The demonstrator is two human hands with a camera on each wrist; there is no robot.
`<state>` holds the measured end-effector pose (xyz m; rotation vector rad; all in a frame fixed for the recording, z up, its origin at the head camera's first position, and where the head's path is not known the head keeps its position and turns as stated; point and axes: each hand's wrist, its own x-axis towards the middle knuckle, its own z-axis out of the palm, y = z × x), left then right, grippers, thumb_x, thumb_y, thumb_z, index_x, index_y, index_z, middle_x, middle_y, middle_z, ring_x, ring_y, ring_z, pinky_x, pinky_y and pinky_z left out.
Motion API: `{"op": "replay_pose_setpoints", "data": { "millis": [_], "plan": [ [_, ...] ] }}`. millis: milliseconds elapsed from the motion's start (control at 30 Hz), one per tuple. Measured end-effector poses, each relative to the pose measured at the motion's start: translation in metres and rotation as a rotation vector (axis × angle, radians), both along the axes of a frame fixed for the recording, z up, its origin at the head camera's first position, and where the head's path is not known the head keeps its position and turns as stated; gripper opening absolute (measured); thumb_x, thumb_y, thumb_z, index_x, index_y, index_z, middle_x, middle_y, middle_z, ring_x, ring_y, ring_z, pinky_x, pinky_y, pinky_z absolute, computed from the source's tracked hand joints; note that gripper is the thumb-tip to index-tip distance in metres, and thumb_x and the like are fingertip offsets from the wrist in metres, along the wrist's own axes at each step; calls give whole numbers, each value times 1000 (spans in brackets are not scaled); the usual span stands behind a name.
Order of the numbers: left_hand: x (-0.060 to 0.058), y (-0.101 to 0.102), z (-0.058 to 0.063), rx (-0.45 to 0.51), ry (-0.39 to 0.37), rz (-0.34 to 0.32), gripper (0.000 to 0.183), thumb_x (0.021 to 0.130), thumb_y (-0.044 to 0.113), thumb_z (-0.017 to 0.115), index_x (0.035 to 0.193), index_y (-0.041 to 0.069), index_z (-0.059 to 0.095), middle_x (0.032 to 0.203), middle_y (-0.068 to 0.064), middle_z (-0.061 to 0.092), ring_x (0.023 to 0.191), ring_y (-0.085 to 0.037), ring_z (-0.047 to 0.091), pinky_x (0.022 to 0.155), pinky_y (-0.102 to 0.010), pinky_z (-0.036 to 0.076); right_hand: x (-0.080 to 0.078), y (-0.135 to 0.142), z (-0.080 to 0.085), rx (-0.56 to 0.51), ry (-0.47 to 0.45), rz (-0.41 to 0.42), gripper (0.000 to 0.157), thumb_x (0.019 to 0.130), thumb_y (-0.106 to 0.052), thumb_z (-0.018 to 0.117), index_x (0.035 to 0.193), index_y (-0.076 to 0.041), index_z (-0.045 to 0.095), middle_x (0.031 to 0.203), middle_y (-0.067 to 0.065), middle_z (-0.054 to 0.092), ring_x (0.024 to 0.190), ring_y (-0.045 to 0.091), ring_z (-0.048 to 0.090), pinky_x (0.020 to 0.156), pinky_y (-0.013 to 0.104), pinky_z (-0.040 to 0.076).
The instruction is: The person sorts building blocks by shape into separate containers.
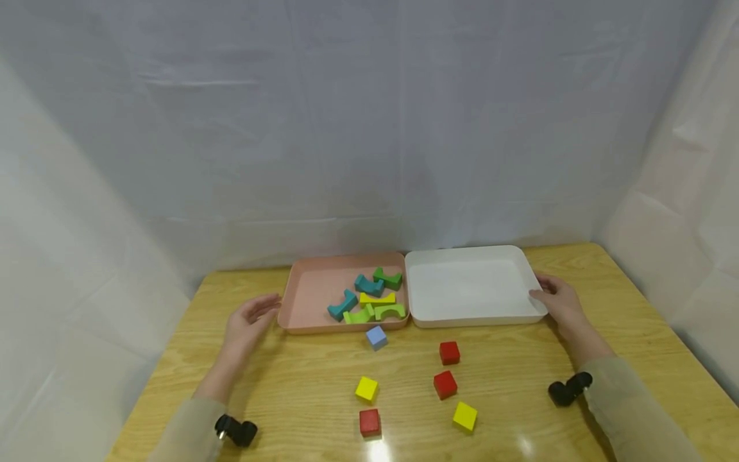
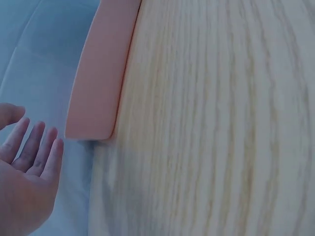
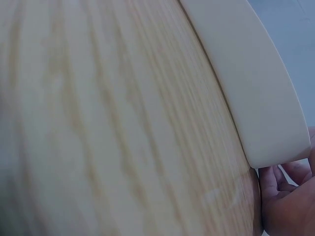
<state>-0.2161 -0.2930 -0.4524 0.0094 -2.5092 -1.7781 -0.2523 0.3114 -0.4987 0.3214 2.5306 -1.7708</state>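
Note:
In the head view my left hand (image 1: 249, 322) is beside the left end of a pink tray (image 1: 306, 289), fingers loosely extended and holding nothing. The left wrist view shows those fingers (image 2: 43, 152) apart from the tray's corner. My right hand (image 1: 561, 301) grips the right rim of a white tray (image 1: 470, 282), thumb over the edge and the other fingers on its outer side. Several arch-shaped blocks lie in the pink tray, among them a teal one (image 1: 343, 305), a yellow one (image 1: 378, 300) and a green one (image 1: 388, 278). Nothing lies in the white tray.
In front of the trays, a light blue cube (image 1: 376, 338), red cubes (image 1: 449, 353) and yellow cubes (image 1: 366, 389) are scattered on the wooden table (image 1: 312, 391). The trays stand side by side near the back edge. A pale curtain (image 1: 346, 128) hangs behind.

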Motion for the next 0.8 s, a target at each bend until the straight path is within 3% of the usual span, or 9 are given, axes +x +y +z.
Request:
{"op": "replay_pose_setpoints", "data": {
  "millis": [133,200,333,600,800],
  "plan": [
    [3,3,2,46,20,-23,44,108,8,62,147,-9,54,122,20,72,108,14,62,95,-6,51,-1,0,1,8,-4,-7,63,107,-11,57,160,12,32,160,34,39,104,-1,45,78,1,44],
    [5,5,2,64,48,-51,44,108,8,62,146,-11,54,117,28,70,109,12,64,95,-7,52,-1,0,2,9,-8,-10,63,107,-11,57,160,12,32,160,35,39,106,1,45,78,1,44],
    [10,10,0,70,90,-110,42,108,9,62,144,-13,55,118,29,70,111,10,66,94,-8,53,-2,0,2,13,-14,-14,63,107,-11,57,160,12,32,160,34,39,109,4,46,78,1,44],
    [21,23,0,91,84,-145,39,107,5,61,141,-14,56,119,27,71,109,8,68,94,-10,55,-2,0,2,12,-20,-17,63,107,-11,57,160,11,32,161,34,39,111,5,47,78,1,44],
    [32,32,0,89,118,-180,37,107,4,61,139,-14,58,123,23,71,110,6,69,96,-10,54,-2,1,1,14,-44,-17,63,108,-13,56,162,10,30,162,34,37,120,17,48,77,1,44]
  ]
}}
